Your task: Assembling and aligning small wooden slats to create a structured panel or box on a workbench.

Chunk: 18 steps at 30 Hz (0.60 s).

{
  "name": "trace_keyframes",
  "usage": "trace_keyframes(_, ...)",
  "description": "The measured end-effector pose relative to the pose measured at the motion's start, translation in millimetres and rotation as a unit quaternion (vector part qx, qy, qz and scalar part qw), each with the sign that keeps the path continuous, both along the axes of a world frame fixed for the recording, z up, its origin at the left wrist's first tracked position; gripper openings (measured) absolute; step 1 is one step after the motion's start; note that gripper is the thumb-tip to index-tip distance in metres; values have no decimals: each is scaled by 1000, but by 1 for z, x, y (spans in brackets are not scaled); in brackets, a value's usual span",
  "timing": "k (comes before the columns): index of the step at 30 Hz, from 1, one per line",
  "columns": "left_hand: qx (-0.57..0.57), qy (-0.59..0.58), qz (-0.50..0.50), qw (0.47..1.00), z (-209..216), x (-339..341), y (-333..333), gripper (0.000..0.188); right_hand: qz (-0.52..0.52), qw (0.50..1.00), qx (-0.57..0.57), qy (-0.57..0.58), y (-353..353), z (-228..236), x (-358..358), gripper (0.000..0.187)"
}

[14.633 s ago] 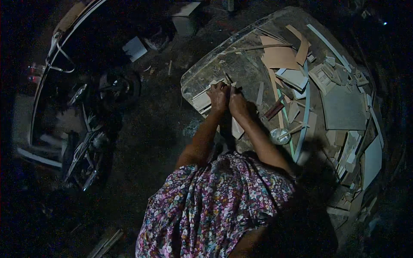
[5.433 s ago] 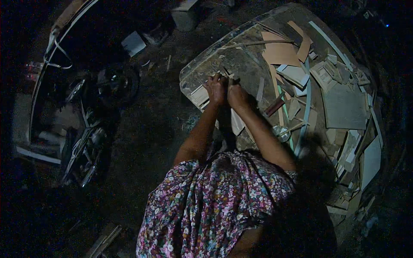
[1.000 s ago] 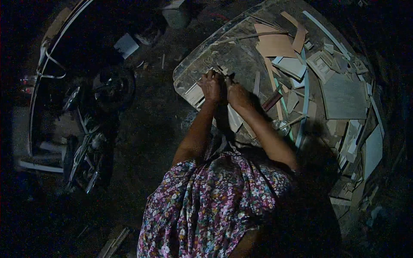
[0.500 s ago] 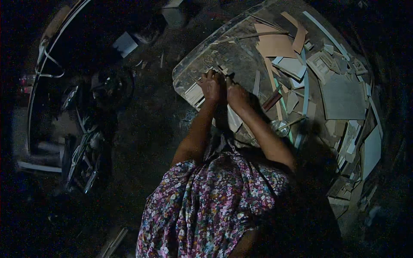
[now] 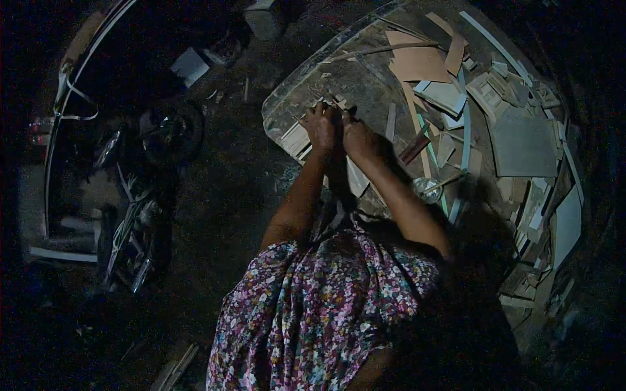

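Over the near left corner of the worktable (image 5: 365, 85), my left hand (image 5: 321, 129) and my right hand (image 5: 359, 141) work close together. The fingers of both are curled. Whatever they grip is hidden by the hands and the dim light. Small pale bits, perhaps wood (image 5: 341, 102), show just past the fingertips. Left of my left hand lies a stack of pale flat strips (image 5: 295, 139). Under my wrists, partly covered, is a pale flat piece (image 5: 357, 180). A dark reddish bar (image 5: 414, 150) rests right of my right hand.
Orange-brown sheets (image 5: 417, 64), a grey board (image 5: 525, 148) and many pale offcuts crowd the table's right side. Near my right forearm sits a round shiny dish (image 5: 427, 189) with a stick across it. A motorbike-like shape (image 5: 130, 202) stands in the dark at left.
Both hands stay in nearly the same place, with the fingers shifted very slightly. The view has moved a little; the things on the table lie as before.
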<state>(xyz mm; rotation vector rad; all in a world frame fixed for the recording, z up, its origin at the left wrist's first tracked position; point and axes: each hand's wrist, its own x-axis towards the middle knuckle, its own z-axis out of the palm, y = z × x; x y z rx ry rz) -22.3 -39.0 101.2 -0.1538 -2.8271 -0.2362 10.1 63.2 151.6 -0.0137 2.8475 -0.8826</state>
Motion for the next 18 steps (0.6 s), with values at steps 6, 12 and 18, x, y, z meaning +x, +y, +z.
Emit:
trace_keyframes(6,6,-23,-5,1000,6,-3,13,20,25,995,53,83,4,-19,-17,38)
trace_keyframes(12,41,36,13,998,0,-4,11,19,15,993,59,105,9,-26,9,35)
trace_keyframes(18,48,42,-31,997,11,0,19,19,-27,999,31,35,14,22,3,29)
